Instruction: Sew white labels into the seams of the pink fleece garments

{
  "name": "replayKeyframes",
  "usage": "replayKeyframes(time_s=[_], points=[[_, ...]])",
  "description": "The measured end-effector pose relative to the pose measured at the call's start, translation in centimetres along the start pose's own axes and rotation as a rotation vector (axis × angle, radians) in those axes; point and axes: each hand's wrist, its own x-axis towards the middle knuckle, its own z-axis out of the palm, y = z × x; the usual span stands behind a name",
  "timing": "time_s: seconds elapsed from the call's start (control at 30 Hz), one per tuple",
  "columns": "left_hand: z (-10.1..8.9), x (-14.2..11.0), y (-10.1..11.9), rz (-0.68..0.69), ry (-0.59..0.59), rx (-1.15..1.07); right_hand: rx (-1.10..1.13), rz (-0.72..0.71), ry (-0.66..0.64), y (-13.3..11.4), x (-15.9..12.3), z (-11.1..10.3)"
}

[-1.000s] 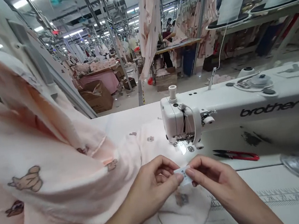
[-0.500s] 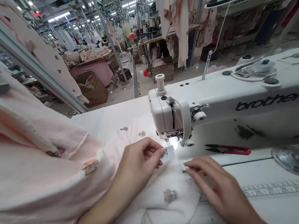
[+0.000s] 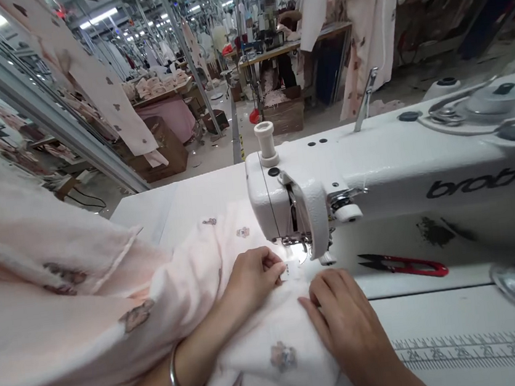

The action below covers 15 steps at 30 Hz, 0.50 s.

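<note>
1 small white label (image 3: 292, 269) is being held by the left hand (image 3: 254, 278), clamped between thumb and fingertips, just in front of the needle area of the white sewing machine (image 3: 270, 198). Pale pink printed fabric (image 3: 257, 354) is being spread beneath both hands, with more of it being bunched at left. Whether label and cloth are touching cannot be told. Fabric near its right edge is being covered by the right hand (image 3: 346, 316): thumb being held apart, fingers curled; whether anything is being gripped underneath cannot be told. 1 silver bracelet (image 3: 179, 381) is being worn on the left wrist. Red-handled snips (image 3: 407, 264) are lying right of the needle area, well apart from the label. 1 ruler scale (image 3: 482, 350) is being displayed right of the right hand.
</note>
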Motion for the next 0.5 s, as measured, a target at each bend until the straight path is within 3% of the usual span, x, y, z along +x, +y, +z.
replayKeyframes(time_s=[0.17, 0.5], points=[[0.29, 0.28, -1.25, -0.032, -0.03, -0.065, -0.03, -0.003, 0.039, 0.03, -0.31, 0.43], [0.67, 0.24, -0.73, -0.07, 0.019, -0.02, -0.072, -0.018, -0.025, 0.18, -0.27, 0.39]])
